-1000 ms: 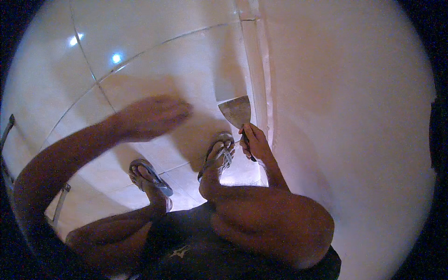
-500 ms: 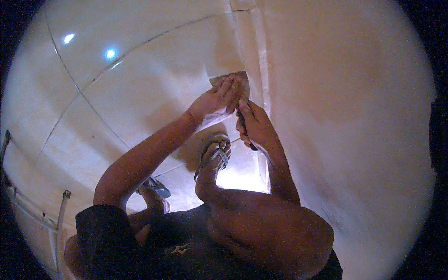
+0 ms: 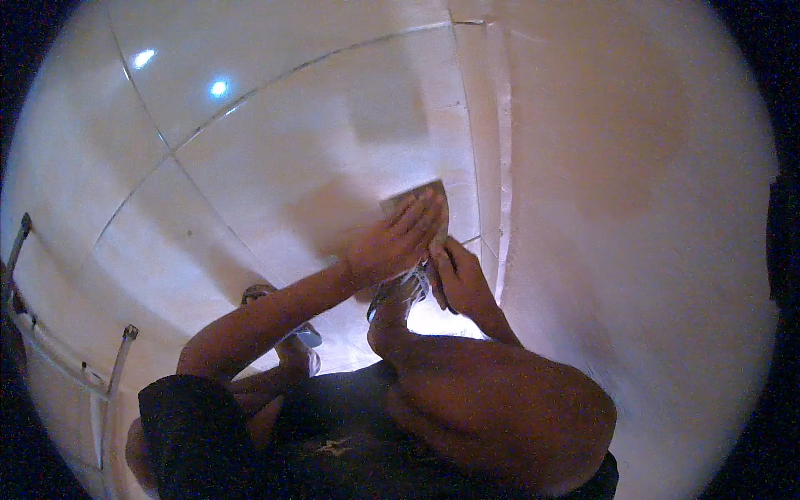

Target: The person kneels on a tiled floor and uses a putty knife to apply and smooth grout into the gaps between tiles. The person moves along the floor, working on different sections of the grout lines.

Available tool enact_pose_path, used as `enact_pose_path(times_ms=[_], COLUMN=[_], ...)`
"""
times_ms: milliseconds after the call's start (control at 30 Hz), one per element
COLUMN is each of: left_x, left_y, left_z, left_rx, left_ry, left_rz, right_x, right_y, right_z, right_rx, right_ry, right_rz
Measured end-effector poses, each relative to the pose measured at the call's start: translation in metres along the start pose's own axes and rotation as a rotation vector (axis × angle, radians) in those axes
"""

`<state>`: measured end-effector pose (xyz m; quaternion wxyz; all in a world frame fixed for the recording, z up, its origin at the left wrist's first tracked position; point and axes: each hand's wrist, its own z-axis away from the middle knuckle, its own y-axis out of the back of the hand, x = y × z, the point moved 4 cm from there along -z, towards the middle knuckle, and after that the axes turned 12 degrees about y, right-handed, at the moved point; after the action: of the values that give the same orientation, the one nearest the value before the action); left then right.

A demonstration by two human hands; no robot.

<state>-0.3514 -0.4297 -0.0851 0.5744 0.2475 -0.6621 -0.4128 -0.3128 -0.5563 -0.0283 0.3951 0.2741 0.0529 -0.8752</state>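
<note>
A putty knife with a broad, dull metal blade [image 3: 442, 192] is held low over the pale floor tiles [image 3: 308, 142], in front of my sandalled foot [image 3: 392, 312]. My right hand [image 3: 463, 280] is closed round its handle, which is mostly hidden by the fingers. Across the blade lie the stretched fingers of my left hand [image 3: 395, 242], flat on its upper face. Whether the blade's edge touches the floor, I cannot tell.
A light wall [image 3: 633, 217] rises on the right, with a skirting strip [image 3: 492, 133] along its foot. Thin metal legs or rails [image 3: 121, 360] stand at the far left. My other foot [image 3: 293, 354] is left of centre, and bright light falls on the floor beneath me.
Both hands and the putty knife have come nearer to my body, away from the skirting. The left fingers are now spread flatter over the blade. The whole view has shifted slightly.
</note>
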Motion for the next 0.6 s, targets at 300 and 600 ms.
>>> enact_pose_path(times_ms=[300, 600], left_x=[-0.011, -0.096], left_y=[-0.041, 0.01], left_z=[0.01, -0.056], left_rx=[-0.059, 0.101], left_ry=[-0.041, 0.13], left_rz=[-0.02, 0.117], right_x=[0.011, -0.053], right_y=[-0.01, -0.008], right_z=[-0.019, -0.095], right_rx=[0.053, 0.109], right_ry=[0.186, 0.313], right_rz=[0.231, 0.073])
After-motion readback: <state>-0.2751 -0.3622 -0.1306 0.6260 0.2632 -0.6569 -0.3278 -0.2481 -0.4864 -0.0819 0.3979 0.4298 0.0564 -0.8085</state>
